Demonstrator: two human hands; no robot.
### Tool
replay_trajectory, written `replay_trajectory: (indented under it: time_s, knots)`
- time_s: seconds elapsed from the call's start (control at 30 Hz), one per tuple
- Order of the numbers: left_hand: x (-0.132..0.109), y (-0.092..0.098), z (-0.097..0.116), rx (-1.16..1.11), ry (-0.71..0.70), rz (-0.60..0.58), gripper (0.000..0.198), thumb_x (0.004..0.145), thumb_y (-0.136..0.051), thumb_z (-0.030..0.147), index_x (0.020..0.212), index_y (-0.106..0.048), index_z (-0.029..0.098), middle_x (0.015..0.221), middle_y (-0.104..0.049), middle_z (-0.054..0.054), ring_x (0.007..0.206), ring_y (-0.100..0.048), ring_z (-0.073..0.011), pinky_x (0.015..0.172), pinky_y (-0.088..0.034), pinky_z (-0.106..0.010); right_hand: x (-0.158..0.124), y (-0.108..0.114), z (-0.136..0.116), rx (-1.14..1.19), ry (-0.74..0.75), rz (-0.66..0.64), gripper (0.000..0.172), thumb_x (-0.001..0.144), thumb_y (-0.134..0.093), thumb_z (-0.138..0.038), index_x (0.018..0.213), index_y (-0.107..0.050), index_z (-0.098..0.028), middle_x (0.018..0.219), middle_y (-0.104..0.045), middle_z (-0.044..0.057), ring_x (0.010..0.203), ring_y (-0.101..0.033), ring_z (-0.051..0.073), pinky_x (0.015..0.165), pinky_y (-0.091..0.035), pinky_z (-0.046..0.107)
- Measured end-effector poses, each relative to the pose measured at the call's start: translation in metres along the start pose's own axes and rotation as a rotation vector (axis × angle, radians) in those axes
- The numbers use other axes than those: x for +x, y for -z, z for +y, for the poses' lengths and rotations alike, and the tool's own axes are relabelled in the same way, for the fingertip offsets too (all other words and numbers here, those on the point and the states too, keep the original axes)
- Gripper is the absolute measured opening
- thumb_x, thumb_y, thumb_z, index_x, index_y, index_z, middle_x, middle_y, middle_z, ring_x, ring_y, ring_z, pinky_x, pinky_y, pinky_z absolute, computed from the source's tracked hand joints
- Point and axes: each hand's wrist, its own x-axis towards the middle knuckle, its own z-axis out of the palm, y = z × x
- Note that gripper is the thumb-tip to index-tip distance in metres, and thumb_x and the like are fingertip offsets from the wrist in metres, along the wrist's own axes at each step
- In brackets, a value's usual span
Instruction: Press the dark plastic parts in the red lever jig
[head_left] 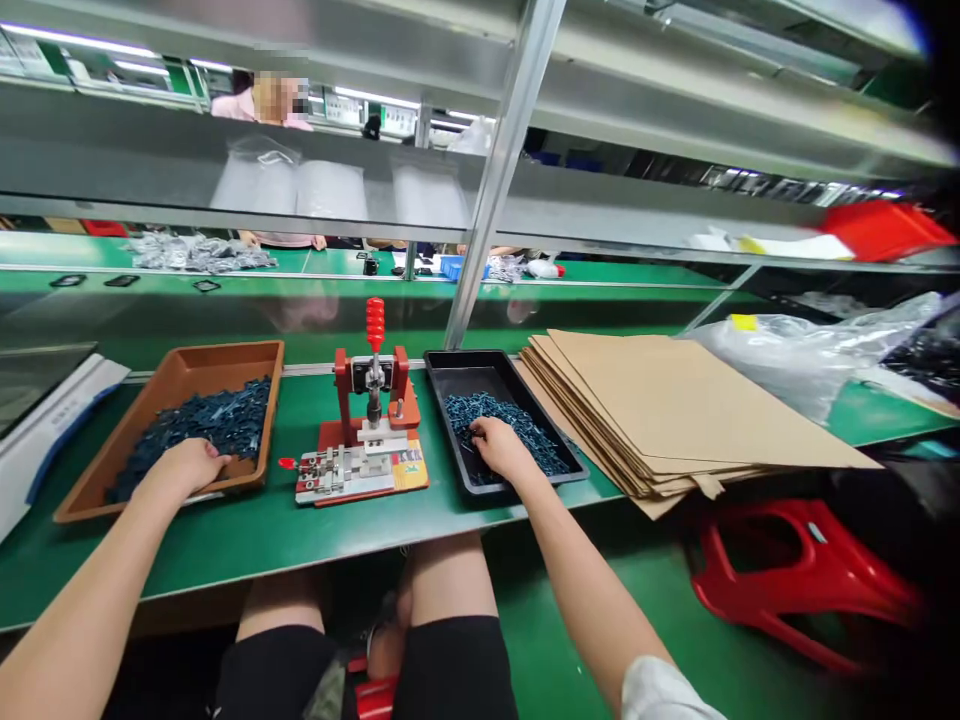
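My left hand (184, 468) is over the front of a brown tray (196, 368), its fingers curled together beside a pile of dark blue plastic pieces (214, 420). What those fingers hold, if anything, is hidden. In a black tray (469, 372), my right hand (501, 446) pinches at a heap of small, thin dark blue parts (517, 412); I cannot make out what is between the fingertips. Between the two trays stands a toggle clamp fixture (375, 440) with an upright red handle (375, 325) and a metal bed. Neither hand touches it.
A stack of brown cardboard sheets (675, 400) lies right of the black tray, with a clear plastic bag (795, 355) behind. A metal post (502, 180) and shelf rise beyond the fixture. A red stool (802, 570) stands lower right. Another person (262, 105) sits across.
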Motion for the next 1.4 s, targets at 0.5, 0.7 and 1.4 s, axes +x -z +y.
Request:
replay_trajectory:
  time_s: [0.5, 0.7, 1.4]
  knots:
    - [-0.045, 0.019, 0.018, -0.137, 0.082, 0.524, 0.039, 0.089, -0.042, 0.036, 0.115, -0.068, 0.022, 0.111, -0.066, -0.008, 0.112, -0.062, -0.0294, 0.097, -0.055, -0.047, -0.044, 0.023, -0.048, 0.845, 0.008, 0.148, 0.021, 0.087, -0.060, -0.041, 0.079, -0.054, -0.023, 0.056, -0.049, -0.006, 0.050, -0.047, 0.012, 0.050, -0.038, 0.024]
    - [-0.096, 0.031, 0.063, -0.327, -0.247, 0.803, 0.036, 0.092, -0.051, 0.035, 0.119, -0.069, 0.019, 0.099, -0.072, -0.007, 0.094, -0.068, -0.0230, 0.096, -0.055, -0.040, -0.082, -0.037, -0.119, 0.819, 0.279, 0.013, 0.010, 0.089, -0.063, -0.028, 0.085, -0.070, -0.022, 0.070, -0.068, 0.001, 0.062, -0.065, 0.017, 0.063, -0.053, 0.029]
    - [-0.114, -0.026, 0.216, -0.014, -0.558, -0.007, 0.026, 0.090, -0.047, 0.019, 0.099, -0.072, 0.016, 0.102, -0.070, -0.015, 0.104, -0.061, -0.0315, 0.095, -0.046, -0.045, -0.066, -0.075, -0.111, 0.890, 0.108, 0.252, 0.013, 0.093, -0.055, -0.023, 0.092, -0.067, -0.021, 0.093, -0.065, 0.006, 0.087, -0.064, 0.019, 0.079, -0.054, 0.033]
